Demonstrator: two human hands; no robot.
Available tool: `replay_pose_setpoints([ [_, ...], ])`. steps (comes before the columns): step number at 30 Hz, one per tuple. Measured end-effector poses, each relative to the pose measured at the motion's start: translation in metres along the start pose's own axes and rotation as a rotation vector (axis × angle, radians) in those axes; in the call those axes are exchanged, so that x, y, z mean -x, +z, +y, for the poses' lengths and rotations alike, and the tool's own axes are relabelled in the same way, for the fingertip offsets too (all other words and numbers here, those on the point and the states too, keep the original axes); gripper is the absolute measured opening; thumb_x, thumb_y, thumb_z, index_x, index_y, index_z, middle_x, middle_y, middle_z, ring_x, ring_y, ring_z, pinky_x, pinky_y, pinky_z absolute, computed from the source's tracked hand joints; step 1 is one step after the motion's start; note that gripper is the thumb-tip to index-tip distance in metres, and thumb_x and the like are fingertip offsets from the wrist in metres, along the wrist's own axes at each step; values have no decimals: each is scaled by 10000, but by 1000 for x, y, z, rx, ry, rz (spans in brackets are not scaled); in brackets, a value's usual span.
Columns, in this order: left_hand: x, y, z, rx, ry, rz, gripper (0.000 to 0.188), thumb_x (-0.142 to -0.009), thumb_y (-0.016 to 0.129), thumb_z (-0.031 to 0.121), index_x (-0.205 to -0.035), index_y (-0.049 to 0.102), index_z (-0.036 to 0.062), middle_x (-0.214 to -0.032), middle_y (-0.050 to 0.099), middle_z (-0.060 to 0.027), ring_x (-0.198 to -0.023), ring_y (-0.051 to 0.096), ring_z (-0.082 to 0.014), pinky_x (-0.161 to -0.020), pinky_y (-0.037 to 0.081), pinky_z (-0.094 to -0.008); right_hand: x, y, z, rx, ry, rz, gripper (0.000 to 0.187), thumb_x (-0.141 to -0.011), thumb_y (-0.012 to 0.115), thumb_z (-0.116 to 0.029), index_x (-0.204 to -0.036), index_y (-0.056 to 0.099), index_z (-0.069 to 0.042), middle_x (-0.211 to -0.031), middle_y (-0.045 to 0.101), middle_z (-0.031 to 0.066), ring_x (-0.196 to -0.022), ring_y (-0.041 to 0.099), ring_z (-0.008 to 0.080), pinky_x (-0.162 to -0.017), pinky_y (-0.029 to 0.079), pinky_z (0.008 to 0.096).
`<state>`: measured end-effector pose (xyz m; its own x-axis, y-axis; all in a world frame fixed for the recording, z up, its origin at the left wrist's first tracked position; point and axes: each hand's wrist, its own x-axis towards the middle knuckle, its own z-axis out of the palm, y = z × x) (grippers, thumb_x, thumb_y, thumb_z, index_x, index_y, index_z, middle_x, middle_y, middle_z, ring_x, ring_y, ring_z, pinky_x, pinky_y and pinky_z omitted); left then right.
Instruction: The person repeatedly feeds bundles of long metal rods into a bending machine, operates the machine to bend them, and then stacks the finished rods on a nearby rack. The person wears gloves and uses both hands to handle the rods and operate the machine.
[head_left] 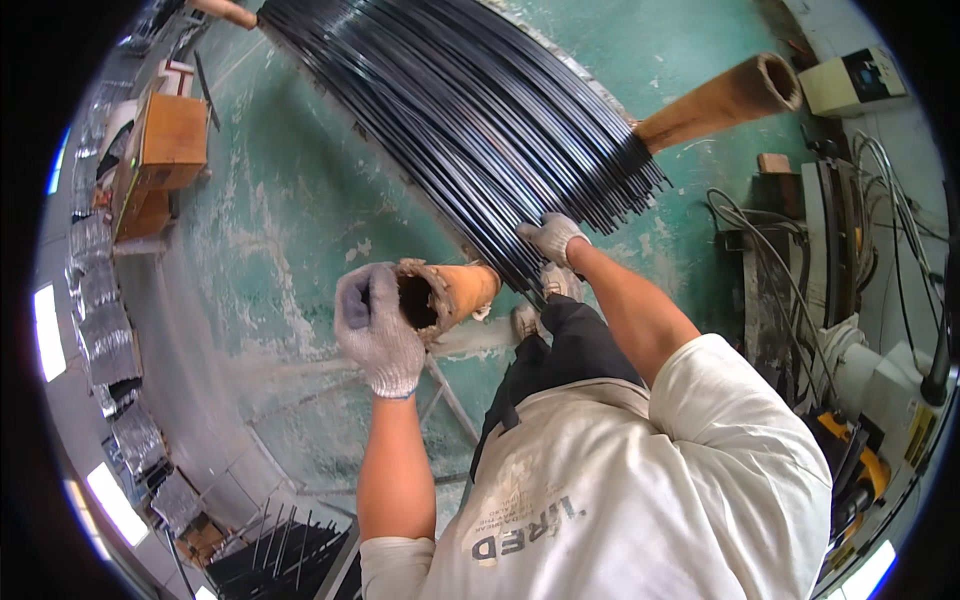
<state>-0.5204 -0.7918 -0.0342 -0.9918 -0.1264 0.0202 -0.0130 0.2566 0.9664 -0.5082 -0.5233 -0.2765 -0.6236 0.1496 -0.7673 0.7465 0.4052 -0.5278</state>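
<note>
A wide bundle of long, thin black rods (460, 110) lies side by side, its near ends pointing toward my feet. My right hand (552, 238), in a pale knitted glove, rests on the rods at the bundle's near edge, its fingers bent around some of them. A hollow brown tube (465, 290) with a rough, frayed rim rises to the left of the bundle. Right beside that rim is my left hand (378, 325), in a glove with grey-coated fingers. Those fingers are curled in; anything inside them is hidden.
A second brown tube (715, 105) stands at the bundle's right. Brown cardboard boxes (170, 140) are on the left. Machinery with loose cables (790, 240) lines the right. More black rods (280, 550) lie at lower left. The green floor (290, 220) is worn.
</note>
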Motion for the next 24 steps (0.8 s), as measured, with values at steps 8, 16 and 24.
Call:
replay_pose_setpoints([
  [8, 60, -34, -10, 444, -471, 277, 337, -1112, 630, 338, -1169, 693, 12, -1130, 697, -91, -1014, 672, -261, -960, 567, -438, 255, -5, 217, 150, 277, 162, 528, -955, 813, -531, -1159, 839, -45, -1032, 804, 260, -985, 797, 409, -898, 600, 492],
  [16, 178, -31, -234, 500, -1259, -609, 340, -1128, 646, 386, -1230, 662, 62, -1183, 696, -114, -1100, 677, -315, -997, 566, -484, 567, 94, 365, 311, 653, 290, 354, -903, 787, -447, -1048, 841, -128, -1038, 814, 200, -1050, 778, 417, -922, 614, 521],
  [24, 185, 114, -152, 833, -1225, -578, 296, -1134, 586, 275, -1041, 688, 13, -957, 727, -119, -938, 728, -311, -943, 619, -495, 602, 143, 341, 383, 580, 668, 243, -845, 773, -369, -874, 770, -128, -876, 774, 185, -900, 768, 422, -794, 591, 542],
])
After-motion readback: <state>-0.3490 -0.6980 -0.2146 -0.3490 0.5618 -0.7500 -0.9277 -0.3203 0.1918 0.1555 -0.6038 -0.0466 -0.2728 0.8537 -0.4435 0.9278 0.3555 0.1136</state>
